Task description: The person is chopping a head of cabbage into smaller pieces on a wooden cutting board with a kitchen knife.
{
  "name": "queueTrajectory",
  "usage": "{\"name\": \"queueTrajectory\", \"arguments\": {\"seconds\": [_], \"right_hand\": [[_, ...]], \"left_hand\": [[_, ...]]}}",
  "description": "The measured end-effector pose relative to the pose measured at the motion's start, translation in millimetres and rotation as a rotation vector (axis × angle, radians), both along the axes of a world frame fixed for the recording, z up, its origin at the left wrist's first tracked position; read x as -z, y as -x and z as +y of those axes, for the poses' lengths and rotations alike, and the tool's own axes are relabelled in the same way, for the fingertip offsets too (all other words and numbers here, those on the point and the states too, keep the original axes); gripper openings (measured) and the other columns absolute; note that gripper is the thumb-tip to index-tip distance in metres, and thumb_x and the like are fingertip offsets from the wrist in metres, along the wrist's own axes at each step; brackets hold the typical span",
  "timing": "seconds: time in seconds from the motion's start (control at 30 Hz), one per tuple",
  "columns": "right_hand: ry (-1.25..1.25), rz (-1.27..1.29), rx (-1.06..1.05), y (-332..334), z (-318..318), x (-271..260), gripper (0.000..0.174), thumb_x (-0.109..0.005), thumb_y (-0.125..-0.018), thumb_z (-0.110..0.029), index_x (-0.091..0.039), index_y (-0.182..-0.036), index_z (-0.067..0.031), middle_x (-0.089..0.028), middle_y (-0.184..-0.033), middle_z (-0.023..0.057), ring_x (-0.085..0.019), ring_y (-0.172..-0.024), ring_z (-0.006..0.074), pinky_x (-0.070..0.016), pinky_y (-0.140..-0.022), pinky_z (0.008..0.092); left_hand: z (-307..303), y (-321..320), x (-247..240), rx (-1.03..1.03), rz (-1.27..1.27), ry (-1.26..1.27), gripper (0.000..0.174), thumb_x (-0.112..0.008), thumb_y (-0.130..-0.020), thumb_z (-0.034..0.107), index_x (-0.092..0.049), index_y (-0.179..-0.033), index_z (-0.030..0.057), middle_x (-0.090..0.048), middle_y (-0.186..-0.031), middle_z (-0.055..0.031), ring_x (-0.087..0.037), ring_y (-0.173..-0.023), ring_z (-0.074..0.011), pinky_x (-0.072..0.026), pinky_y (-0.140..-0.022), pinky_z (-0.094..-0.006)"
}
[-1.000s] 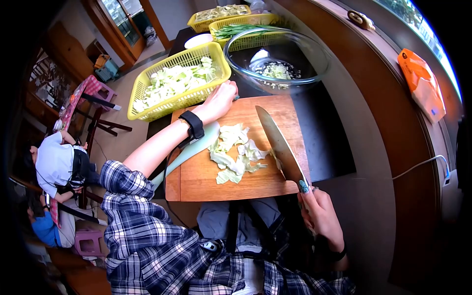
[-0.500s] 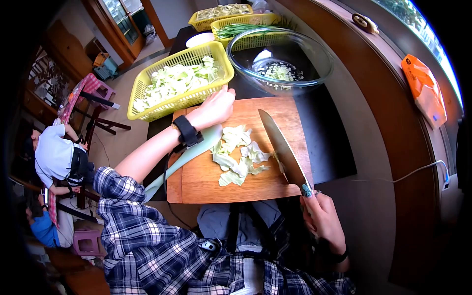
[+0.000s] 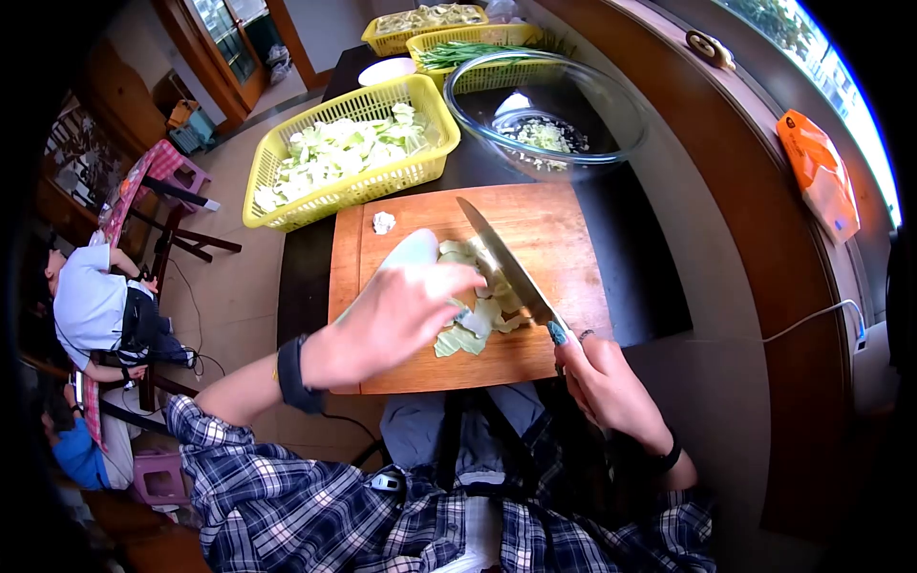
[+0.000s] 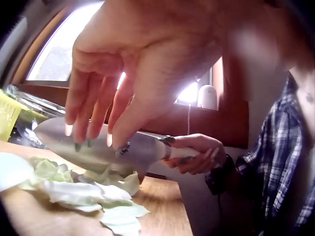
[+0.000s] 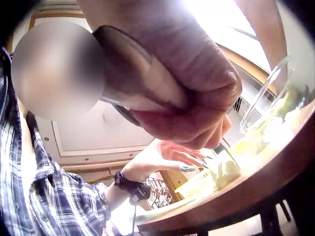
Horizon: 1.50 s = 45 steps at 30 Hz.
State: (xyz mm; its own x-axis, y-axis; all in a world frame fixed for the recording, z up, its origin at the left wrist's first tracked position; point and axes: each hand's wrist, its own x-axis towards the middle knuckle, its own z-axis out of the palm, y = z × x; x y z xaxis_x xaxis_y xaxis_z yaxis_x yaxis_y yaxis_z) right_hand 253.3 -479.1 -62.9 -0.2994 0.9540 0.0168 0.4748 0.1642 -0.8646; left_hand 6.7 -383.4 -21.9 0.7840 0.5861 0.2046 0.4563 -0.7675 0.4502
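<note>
My right hand (image 3: 611,387) grips the handle of a kitchen knife (image 3: 495,250), its blade slanting across the cutting board (image 3: 564,224) along the right side of some torn cabbage leaves (image 3: 458,342). Over these leaves hangs my left hand (image 3: 401,310), fingers loosely bent downward and holding nothing. In the left wrist view its fingertips overlap the knife blade (image 4: 74,142), above the leaves (image 4: 88,194). A pale green utensil with a broad rounded end (image 3: 415,248) lies on the board, partly hidden by the left hand. Near the board's far left sits a small whitish scrap (image 3: 383,222).
Behind the board stand a yellow basket (image 3: 287,215) of cut cabbage and a glass bowl (image 3: 626,143) with chopped white bits. Farther back are a basket of green stalks (image 3: 478,53) and another yellow basket (image 3: 382,43). Two people sit at a table on the left.
My left hand has come back from beside the yellow basket to above the cabbage leaves, uncovering the whitish scrap. The knife has shifted left, closer to the leaves.
</note>
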Motion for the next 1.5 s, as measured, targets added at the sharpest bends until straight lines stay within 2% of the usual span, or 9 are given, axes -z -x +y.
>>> {"name": "queueTrajectory", "arguments": {"seconds": [0.03, 0.1, 0.23, 0.37, 0.47, 0.9, 0.93, 1.1, 1.5], "right_hand": [[0.363, 0.009, 0.161, 5.6, 1.3, -17.5, 0.045, -0.040, -0.098, -0.030, -0.046, -0.067, 0.0022, -0.044, -0.048, 0.0039, -0.044, -0.041, 0.0130, -0.0351, -0.041, 0.0297], [0.403, 0.063, 0.195, 7.5, 4.6, -22.1, 0.046, -0.040, -0.098, -0.031, -0.045, -0.067, 0.0029, -0.044, -0.048, 0.0056, -0.044, -0.041, 0.0142, -0.0353, -0.041, 0.0301], [0.406, 0.024, 0.166, 12.7, 8.2, -25.4, 0.044, -0.037, -0.098, -0.033, -0.046, -0.071, 0.0010, -0.042, -0.048, 0.0037, -0.041, -0.037, 0.0117, -0.0328, -0.037, 0.0264], [-0.021, -0.055, -0.031, 7.8, 7.6, -8.7, 0.042, -0.034, -0.099, -0.035, -0.045, -0.075, -0.0020, -0.040, -0.048, 0.0000, -0.037, -0.035, 0.0080, -0.0298, -0.033, 0.0226], [0.488, 0.047, 0.228, 15.6, 7.1, -30.7, 0.048, -0.038, -0.098, -0.036, -0.047, -0.067, 0.0005, -0.041, -0.046, 0.0005, -0.040, -0.039, 0.0098, -0.0337, -0.038, 0.0271], [0.481, 0.002, 0.223, 29.8, 27.6, -26.3, 0.047, -0.041, -0.097, -0.034, -0.049, -0.069, 0.0034, -0.042, -0.046, 0.0037, -0.042, -0.038, 0.0121, -0.0328, -0.037, 0.0289], [-0.014, -0.154, -0.021, 27.8, 28.0, -11.5, 0.046, -0.041, -0.097, -0.033, -0.048, -0.070, 0.0042, -0.041, -0.046, 0.0052, -0.043, -0.038, 0.0139, -0.0336, -0.038, 0.0303], [0.437, 0.141, 0.287, 32.6, 45.1, -17.4, 0.041, -0.042, -0.096, -0.031, -0.049, -0.071, 0.0012, -0.041, -0.046, 0.0019, -0.040, -0.038, 0.0098, -0.0314, -0.037, 0.0265], [0.495, 0.023, 0.280, 4.7, 8.2, -45.7, 0.040, -0.040, -0.097, -0.032, -0.049, -0.072, -0.0021, -0.041, -0.048, -0.0018, -0.036, -0.036, 0.0059, -0.0284, -0.035, 0.0222]], "left_hand": [[-9.6, 2.9, 4.6, -0.001, -0.006, 0.001, 0.038, -0.058, -0.074, -0.004, -0.056, -0.112, -0.0019, -0.062, -0.104, -0.0212, -0.060, -0.102, -0.0311, -0.0482, -0.089, -0.0386], [-30.5, 7.2, 18.3, -0.010, 0.244, -0.286, 0.041, -0.062, -0.080, 0.012, -0.054, -0.120, 0.0062, -0.055, -0.118, -0.0192, -0.048, -0.118, -0.0339, -0.0379, -0.101, -0.0451], [-64.0, -1.8, 31.7, -0.076, 0.275, -0.209, 0.058, -0.061, -0.083, 0.017, -0.038, -0.135, 0.0098, -0.032, -0.138, -0.0241, -0.028, -0.131, -0.0415, -0.0271, -0.107, -0.0468], [-55.9, -20.9, 49.6, -0.127, 0.275, -0.286, 0.059, -0.058, -0.085, 0.023, -0.034, -0.136, 0.0050, -0.032, -0.138, -0.0239, -0.031, -0.128, -0.0417, -0.0259, -0.107, -0.0475], [-43.9, -24.8, 61.6, -0.090, 0.197, -0.183, 0.057, -0.057, -0.085, 0.022, -0.035, -0.134, 0.0037, -0.033, -0.136, -0.0249, -0.033, -0.126, -0.0409, -0.0283, -0.105, -0.0472], [-39.4, -29.1, 67.0, -0.089, 0.113, -0.185, 0.037, -0.053, -0.086, 0.013, -0.049, -0.116, -0.0081, -0.048, -0.120, -0.0271, -0.043, -0.119, -0.0366, -0.0307, -0.105, -0.0443], [-38.6, -29.6, 66.5, -0.084, 0.140, -0.189, 0.037, -0.052, -0.086, 0.013, -0.049, -0.116, -0.0081, -0.047, -0.121, -0.0271, -0.043, -0.120, -0.0364, -0.0303, -0.106, -0.0445], [-40.7, -29.7, 71.6, -0.097, 0.139, -0.216, 0.038, -0.052, -0.085, 0.010, -0.048, -0.119, -0.0068, -0.047, -0.122, -0.0268, -0.042, -0.121, -0.0363, -0.0298, -0.106, -0.0447], [-50.1, -26.3, 58.7, -0.145, 0.041, -0.175, 0.044, -0.055, -0.083, 0.007, -0.045, -0.125, -0.0030, -0.042, -0.127, -0.0245, -0.039, -0.123, -0.0380, -0.0315, -0.105, -0.0437]]}}
